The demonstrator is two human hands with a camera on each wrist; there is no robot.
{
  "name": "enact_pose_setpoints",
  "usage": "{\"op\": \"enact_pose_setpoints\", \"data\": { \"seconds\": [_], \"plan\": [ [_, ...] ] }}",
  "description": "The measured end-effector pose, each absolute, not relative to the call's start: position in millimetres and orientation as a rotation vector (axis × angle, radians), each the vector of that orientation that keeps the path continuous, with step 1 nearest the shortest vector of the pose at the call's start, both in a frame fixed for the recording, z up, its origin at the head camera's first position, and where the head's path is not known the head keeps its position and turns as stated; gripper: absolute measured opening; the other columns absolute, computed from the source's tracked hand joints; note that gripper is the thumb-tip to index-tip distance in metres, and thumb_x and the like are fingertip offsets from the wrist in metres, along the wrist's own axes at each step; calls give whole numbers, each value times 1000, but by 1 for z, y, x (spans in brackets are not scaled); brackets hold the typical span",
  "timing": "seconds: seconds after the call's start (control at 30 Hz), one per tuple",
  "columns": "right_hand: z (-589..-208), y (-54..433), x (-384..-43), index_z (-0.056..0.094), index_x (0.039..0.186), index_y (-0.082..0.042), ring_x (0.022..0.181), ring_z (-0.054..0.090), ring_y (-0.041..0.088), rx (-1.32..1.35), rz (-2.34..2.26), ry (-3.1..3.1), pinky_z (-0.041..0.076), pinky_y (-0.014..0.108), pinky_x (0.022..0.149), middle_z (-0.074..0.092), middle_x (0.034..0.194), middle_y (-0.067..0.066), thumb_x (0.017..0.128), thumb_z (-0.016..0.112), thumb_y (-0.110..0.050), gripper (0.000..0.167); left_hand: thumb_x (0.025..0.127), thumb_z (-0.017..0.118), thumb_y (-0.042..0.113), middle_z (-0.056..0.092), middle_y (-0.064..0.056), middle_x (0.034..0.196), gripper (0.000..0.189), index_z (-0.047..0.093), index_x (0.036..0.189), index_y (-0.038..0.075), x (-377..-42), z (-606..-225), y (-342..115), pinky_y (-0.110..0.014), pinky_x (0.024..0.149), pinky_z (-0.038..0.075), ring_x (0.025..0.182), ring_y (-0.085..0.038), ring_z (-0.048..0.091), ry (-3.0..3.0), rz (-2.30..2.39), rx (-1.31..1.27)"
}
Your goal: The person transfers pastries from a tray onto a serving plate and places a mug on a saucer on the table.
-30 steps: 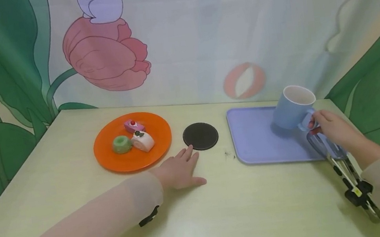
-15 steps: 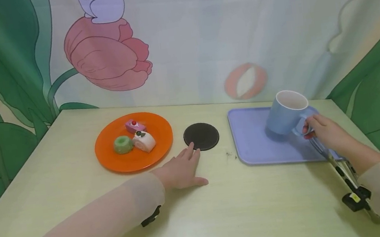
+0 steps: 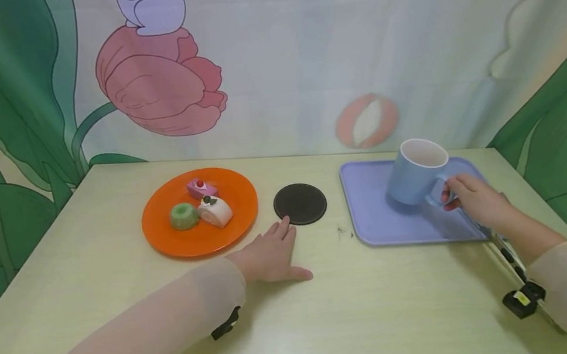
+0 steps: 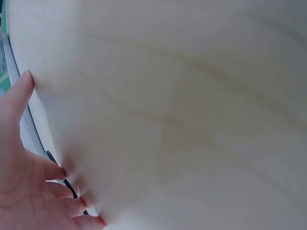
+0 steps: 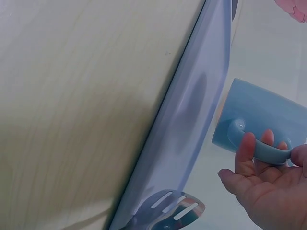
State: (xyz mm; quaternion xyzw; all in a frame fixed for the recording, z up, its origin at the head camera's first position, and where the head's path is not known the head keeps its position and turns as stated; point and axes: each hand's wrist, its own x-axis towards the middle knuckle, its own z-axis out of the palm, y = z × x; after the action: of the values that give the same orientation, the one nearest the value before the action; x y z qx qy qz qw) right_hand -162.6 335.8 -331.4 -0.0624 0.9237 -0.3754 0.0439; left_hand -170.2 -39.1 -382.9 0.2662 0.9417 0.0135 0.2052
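Observation:
My right hand (image 3: 480, 198) grips the handle of a light blue mug (image 3: 412, 177). The mug is upright over a periwinkle tray (image 3: 371, 216); in the right wrist view a gap shows between the mug (image 5: 261, 108) and the tray's surface. Fingers are hooked through the handle. My left hand (image 3: 270, 257) lies on the table with fingers spread, one fingertip at the near edge of a round black coaster (image 3: 300, 203); it holds nothing. Slotted metal tongs (image 5: 170, 211) reach over the tray's near right edge, partly hidden under the right forearm in the head view.
An orange plate (image 3: 166, 238) stands left of the coaster. On it sit a green ring cake (image 3: 183, 216), a white cake roll (image 3: 216, 212) and a pink cake slice (image 3: 202, 188). A patterned curtain (image 3: 270, 72) hangs behind the table (image 3: 365, 320).
My right hand has moved the mug leftward and slightly nearer over the tray. The tongs have shifted slightly left, more covered by the forearm. My left hand has stayed nearly still.

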Motion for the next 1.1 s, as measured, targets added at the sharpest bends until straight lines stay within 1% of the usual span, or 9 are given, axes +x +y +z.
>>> {"op": "enact_pose_setpoints", "data": {
  "seconds": [0.13, 0.3, 0.33, 0.5, 0.53, 0.63, 0.77, 1.1],
  "plan": [
    [-332, 332, -163, 42, 101, 9, 83, 56, 15, -227, -1157, 2835, 51, 29, 76, 49, 94, 18, 104, 17, -18, 37, 74, 53, 74, 0, -12, 156, 108, 15, 149, 7, -170, -383, -39, -50, 109, 20, 141, -30, 10, 2617, 45, 723],
    [-332, 327, -164, 43, 102, 7, 85, 58, 21, -217, -1132, 2832, 47, 41, 83, 49, 97, 17, 104, 16, -23, 40, 73, 53, 75, 0, -12, 156, 109, 15, 149, 7, -169, -384, -39, -49, 109, 20, 141, -29, 10, 2624, 38, 723],
    [-332, 327, -164, 43, 103, 7, 87, 58, 24, -208, -1130, 2825, 45, 44, 85, 49, 98, 17, 104, 16, -24, 41, 73, 53, 75, 0, -12, 156, 110, 15, 149, 7, -169, -384, -39, -49, 109, 20, 141, -29, 10, 2627, 41, 725],
    [-331, 321, -165, 42, 105, 6, 94, 58, 35, -183, -1133, 2790, 38, 52, 91, 48, 102, 19, 104, 16, -29, 44, 73, 54, 74, 1, -13, 155, 109, 16, 149, 6, -168, -383, -39, -50, 109, 21, 141, -30, 11, 2632, 52, 726],
    [-331, 320, -166, 42, 104, 6, 95, 58, 36, -181, -1134, 2789, 38, 52, 91, 49, 102, 19, 104, 17, -29, 43, 73, 54, 74, 1, -13, 155, 109, 16, 149, 6, -167, -382, -39, -50, 108, 21, 141, -30, 11, 2633, 51, 727],
    [-332, 316, -168, 44, 102, 5, 90, 60, 31, -193, -1120, 2814, 40, 48, 88, 50, 99, 18, 104, 18, -27, 41, 73, 55, 74, 1, -13, 155, 109, 16, 149, 6, -168, -382, -39, -50, 108, 21, 141, -30, 11, 2636, 49, 728],
    [-331, 310, -171, 45, 101, 6, 87, 60, 27, -222, -1128, 2825, 45, 47, 86, 51, 96, 17, 104, 19, -24, 39, 73, 55, 74, 1, -13, 155, 109, 16, 149, 6, -168, -383, -39, -50, 108, 21, 141, -30, 11, 2638, 45, 723],
    [-329, 295, -176, 44, 105, 7, 93, 58, 33, -211, -1105, 2778, 42, 50, 90, 50, 99, 18, 104, 18, -27, 43, 72, 54, 75, 0, -12, 156, 111, 15, 149, 7, -169, -384, -38, -49, 109, 20, 141, -29, 10, 2631, 37, 712]
  ]
}}
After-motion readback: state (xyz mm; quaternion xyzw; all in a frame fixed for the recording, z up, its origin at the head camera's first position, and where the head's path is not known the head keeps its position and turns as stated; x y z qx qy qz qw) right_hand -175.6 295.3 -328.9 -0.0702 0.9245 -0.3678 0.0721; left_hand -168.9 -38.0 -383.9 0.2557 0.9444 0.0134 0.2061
